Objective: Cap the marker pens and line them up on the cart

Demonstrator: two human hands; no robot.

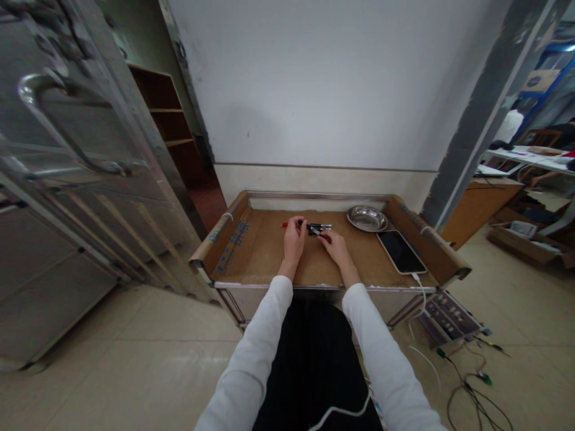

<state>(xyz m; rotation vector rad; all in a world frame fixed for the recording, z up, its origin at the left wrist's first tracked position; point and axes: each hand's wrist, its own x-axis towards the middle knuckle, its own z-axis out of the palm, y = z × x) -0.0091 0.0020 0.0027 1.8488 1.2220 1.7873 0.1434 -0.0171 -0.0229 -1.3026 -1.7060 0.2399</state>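
Observation:
My left hand (294,240) is closed, with thumb and fingertips pinched on one end of a small black pen (313,230). My right hand (336,244) pinches the other end, so the pen spans the gap between both hands just above the cardboard surface (260,254). Right behind it lie several pens (326,226) with dark barrels and clear or silvery ends. A red pen tip or cap (284,225) sticks out to the left of my left hand. My fingers hide part of the pens, and fine details are too small to make out.
A shiny metal bowl (367,218) sits at the back right of the cardboard-lined cart. In front of it lies a phone (401,252) with a white charging cable (423,293). Rolled cardboard sides (222,230) border the surface. An instrument box (453,317) and loose cables stand on the floor.

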